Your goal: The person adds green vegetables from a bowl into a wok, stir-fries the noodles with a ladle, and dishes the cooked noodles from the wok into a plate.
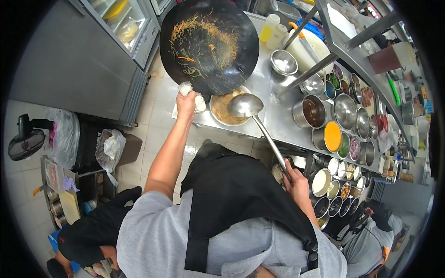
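Note:
My left hand (186, 105) is closed around a white cloth (200, 104) at the near rim of a large black wok (171, 69). The wok is tilted over the counter, with noodle and carrot strands stuck to its inside. Its lower edge is over a white bowl (214, 112) that holds food in brown sauce. In my right hand (296, 181) is the handle of a long metal ladle (245, 105). The ladle's round head is over the bowl's right part and hides some of the food.
Steel counter (259, 127) carries squeeze bottles (269, 28), a metal bowl (283, 62), a pot of dark sauce (311, 111) and an orange-filled container (333, 136). A shelf post (306, 76) slants above it. One person (95, 227) is at lower left, another (371, 241) at lower right.

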`<action>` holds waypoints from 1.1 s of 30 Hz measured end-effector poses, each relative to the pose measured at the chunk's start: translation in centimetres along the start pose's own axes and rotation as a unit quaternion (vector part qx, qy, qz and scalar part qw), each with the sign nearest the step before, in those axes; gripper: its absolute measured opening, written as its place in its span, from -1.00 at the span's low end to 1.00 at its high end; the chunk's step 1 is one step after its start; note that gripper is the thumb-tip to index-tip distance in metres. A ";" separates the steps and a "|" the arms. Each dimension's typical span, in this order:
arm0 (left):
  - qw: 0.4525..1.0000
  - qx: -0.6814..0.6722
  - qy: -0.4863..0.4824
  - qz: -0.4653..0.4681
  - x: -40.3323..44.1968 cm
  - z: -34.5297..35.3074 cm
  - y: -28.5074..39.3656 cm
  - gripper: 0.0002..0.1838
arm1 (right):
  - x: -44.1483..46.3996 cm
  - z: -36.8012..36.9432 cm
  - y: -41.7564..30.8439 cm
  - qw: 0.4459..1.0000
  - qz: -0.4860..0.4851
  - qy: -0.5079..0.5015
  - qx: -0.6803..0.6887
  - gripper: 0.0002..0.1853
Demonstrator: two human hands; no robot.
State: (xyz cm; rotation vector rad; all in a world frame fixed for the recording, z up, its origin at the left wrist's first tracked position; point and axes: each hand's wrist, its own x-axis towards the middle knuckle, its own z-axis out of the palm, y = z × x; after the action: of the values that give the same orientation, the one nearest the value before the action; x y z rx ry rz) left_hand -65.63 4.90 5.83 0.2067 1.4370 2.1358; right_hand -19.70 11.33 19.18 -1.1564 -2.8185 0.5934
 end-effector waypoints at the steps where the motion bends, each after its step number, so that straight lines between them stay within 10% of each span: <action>1: 1.000 0.003 -0.009 -0.019 0.1 -0.1 0.0 -0.70 | 0.1 0.2 0.2 1.000 0.005 -0.006 0.003 -0.36; 14: 1.000 0.014 0.008 0.015 -2.6 1.4 1.9 -0.73 | 24.8 8.7 -6.4 0.987 -0.078 0.137 0.027 -0.34; 33: 0.999 0.003 0.014 0.039 0.7 -1.3 -0.2 -0.67 | 5.4 1.2 -1.9 0.996 -0.054 0.024 0.072 -0.37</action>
State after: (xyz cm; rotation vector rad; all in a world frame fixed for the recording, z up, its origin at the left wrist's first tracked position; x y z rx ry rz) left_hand -66.70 4.26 5.02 0.2394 1.4743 2.2052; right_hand -25.09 13.42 18.14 -0.9725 -2.7251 0.7346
